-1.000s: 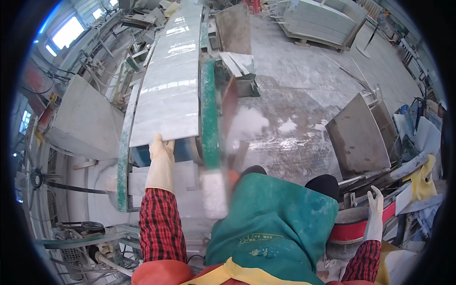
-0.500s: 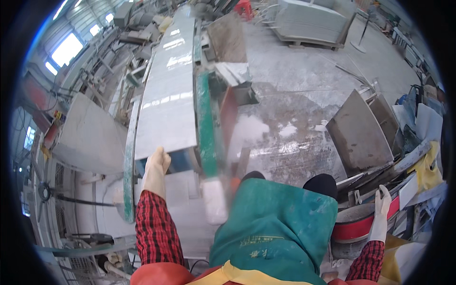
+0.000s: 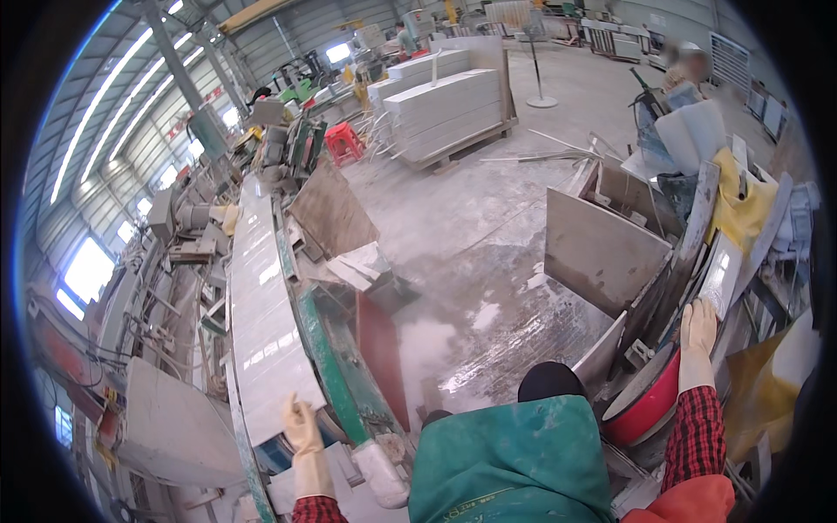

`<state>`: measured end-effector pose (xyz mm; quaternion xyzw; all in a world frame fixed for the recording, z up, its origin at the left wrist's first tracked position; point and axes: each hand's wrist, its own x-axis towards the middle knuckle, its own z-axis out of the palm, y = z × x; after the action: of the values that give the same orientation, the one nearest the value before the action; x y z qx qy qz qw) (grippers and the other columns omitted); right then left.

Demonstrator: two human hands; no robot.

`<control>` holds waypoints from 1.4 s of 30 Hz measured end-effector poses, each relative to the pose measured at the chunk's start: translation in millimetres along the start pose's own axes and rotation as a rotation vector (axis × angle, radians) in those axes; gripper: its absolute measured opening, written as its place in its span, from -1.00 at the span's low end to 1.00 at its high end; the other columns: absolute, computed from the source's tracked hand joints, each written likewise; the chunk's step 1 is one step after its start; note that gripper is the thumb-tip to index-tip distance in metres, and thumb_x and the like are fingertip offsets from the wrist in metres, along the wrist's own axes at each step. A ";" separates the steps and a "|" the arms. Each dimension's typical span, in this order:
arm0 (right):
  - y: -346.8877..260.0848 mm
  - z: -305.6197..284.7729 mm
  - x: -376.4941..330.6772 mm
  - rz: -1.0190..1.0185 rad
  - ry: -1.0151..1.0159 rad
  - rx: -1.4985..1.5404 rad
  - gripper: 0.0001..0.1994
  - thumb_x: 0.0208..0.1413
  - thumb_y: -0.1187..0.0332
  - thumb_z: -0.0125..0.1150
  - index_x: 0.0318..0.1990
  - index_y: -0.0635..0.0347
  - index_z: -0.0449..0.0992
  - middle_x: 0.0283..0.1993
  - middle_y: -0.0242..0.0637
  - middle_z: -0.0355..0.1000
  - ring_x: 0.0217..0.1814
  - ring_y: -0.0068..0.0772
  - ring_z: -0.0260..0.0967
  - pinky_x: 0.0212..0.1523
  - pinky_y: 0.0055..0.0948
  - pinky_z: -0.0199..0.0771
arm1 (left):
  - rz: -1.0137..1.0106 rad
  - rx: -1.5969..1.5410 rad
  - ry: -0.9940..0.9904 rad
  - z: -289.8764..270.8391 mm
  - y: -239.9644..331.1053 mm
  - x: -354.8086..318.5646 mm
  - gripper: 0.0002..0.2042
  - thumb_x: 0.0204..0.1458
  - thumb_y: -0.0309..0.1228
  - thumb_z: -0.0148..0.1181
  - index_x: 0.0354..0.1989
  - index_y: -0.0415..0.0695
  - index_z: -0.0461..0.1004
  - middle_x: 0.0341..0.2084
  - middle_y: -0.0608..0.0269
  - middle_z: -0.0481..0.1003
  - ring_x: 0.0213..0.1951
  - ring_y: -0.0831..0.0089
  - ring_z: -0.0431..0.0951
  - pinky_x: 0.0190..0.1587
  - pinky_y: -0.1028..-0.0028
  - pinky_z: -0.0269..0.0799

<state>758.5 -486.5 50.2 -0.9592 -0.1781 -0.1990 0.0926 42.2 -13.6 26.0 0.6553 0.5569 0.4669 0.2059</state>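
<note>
Between left grip [image 3: 302, 425] and right grip [image 3: 698, 328], a reddish board [image 3: 381, 362] and leaning panel [image 3: 597, 253] flank passable floor [image 3: 497, 349].

Head view: I watch through a wide fisheye, left of a head-worn pair, facing forward and down. Nearest, the green apron [image 3: 510, 462] fills the bottom centre; the left hand [image 3: 303, 431] and right hand [image 3: 698, 336] sit close, to either side. The stacked slabs [image 3: 445, 109] stand well off, upper centre. Roof [image 3: 98, 87] lines bend at upper left.
</note>
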 end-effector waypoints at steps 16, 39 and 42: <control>49.0 18.0 44.5 0.052 0.209 -0.046 -0.60 0.25 0.13 0.07 0.05 0.27 0.46 0.10 0.03 0.43 0.20 0.10 0.31 0.27 -0.11 0.28 | 0.447 0.593 -0.419 107.5 86.1 -38.6 -0.53 0.10 -0.46 0.11 0.20 -0.35 0.29 0.10 -0.34 0.39 0.23 -0.25 0.30 0.34 0.05 0.16; 26.2 3.4 53.0 0.126 0.119 -0.105 -0.64 0.19 0.24 0.12 0.07 0.23 0.45 0.10 -0.14 0.46 0.15 -0.07 0.36 0.16 -0.13 0.34 | 0.510 0.726 -0.344 106.5 99.1 -41.9 -0.56 0.05 -0.49 0.17 0.13 -0.32 0.32 -0.01 -0.23 0.42 0.08 -0.20 0.36 0.25 0.05 0.21; 29.4 8.0 50.2 0.089 0.184 -0.091 -0.66 0.16 0.25 0.14 0.03 0.23 0.45 0.08 -0.14 0.46 0.12 -0.07 0.37 0.14 -0.14 0.36 | 0.499 0.702 -0.315 105.8 92.5 -42.8 -0.55 0.04 -0.48 0.17 0.14 -0.31 0.32 0.01 -0.21 0.41 0.08 -0.19 0.36 0.25 0.05 0.20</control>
<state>815.4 -496.3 60.6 -0.9471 -0.1170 -0.2898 0.0735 183.3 -53.9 32.1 0.8625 0.4686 0.1798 -0.0651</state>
